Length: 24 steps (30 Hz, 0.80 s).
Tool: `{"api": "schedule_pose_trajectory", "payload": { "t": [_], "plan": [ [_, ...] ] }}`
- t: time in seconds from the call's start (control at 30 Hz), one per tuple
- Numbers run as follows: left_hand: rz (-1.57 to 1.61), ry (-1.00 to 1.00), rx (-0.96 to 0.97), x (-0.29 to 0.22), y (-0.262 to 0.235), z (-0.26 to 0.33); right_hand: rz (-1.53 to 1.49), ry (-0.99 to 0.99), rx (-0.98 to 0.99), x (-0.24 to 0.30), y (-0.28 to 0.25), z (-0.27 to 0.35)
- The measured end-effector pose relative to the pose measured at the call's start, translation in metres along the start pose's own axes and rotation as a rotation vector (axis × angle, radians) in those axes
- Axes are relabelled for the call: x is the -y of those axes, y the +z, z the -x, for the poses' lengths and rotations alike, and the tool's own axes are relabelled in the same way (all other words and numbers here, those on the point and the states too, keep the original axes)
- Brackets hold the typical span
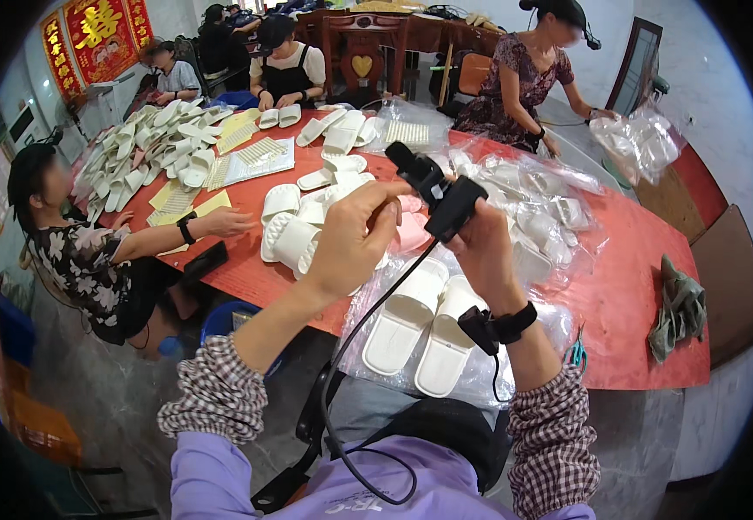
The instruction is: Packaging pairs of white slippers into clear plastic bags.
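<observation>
Above the table my right hand (486,247) grips a black corded device (450,204), a boxy piece with a strap-like end. My left hand (357,238) is raised beside it with curled fingers. Its fingertips reach the device's left edge, and whether they pinch anything is hidden. A black cable (376,312) runs from the device down to my lap. On my right wrist is a black band (513,324) with a small box. Below my hands a pair of white slippers (404,325) lies side by side on a clear plastic bag (485,388).
White slippers (294,238) and pink slippers (413,232) lie beyond my hands, with bagged slippers (537,217) at right. A slipper heap (155,152) covers the far left of the red table (636,303). Scissors (576,354) and a grey-green cloth (680,308) lie right. Co-workers sit around; one's hand (231,223) reaches in.
</observation>
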<state>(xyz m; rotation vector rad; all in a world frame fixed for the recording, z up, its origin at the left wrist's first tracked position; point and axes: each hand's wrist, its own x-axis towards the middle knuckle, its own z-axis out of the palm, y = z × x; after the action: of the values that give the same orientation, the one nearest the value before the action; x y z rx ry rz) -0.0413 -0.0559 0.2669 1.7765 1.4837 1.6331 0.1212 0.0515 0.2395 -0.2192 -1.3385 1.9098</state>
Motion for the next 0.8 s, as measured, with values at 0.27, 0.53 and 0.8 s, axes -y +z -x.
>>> {"api": "schedule_pose_trajectory", "payload": {
  "t": [0.27,0.53,0.8],
  "plan": [
    [0.022,0.108,-0.098,0.018,0.022,0.006,0.277,0.031,-0.069,-0.007,0.028,-0.002],
    [0.843,-0.223,-0.060,-0.009,0.023,0.012,0.251,0.259,0.010,-0.011,0.019,0.009],
    [0.365,0.183,0.047,0.012,0.012,-0.004,0.238,0.201,0.080,-0.010,0.030,0.011]
  ]
}}
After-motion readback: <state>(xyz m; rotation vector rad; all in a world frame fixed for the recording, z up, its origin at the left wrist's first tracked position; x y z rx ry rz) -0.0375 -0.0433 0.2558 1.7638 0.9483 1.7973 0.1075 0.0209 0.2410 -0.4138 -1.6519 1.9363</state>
